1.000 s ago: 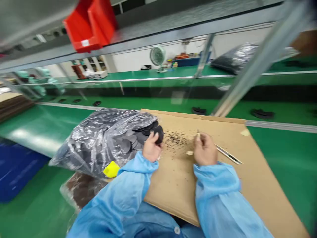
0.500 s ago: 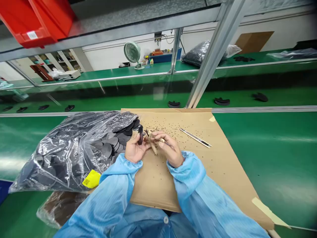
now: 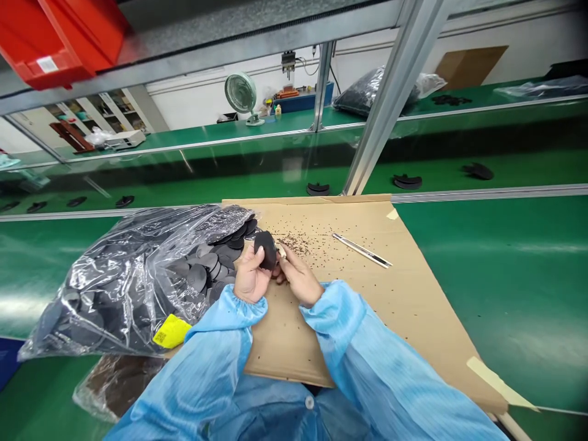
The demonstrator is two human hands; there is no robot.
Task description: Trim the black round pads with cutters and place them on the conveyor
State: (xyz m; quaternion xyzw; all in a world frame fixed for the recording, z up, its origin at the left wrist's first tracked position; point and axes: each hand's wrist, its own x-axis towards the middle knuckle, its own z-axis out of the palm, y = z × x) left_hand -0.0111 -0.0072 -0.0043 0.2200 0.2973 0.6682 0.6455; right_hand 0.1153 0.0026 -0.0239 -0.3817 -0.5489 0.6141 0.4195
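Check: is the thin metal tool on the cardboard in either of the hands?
No: the metal tool lies alone on the cardboard, right of both hands, while the left hand holds a black disc.

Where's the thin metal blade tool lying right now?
In the head view, the thin metal blade tool lies on the brown cardboard sheet, right of the right hand, untouched, beside scattered dark crumbs.
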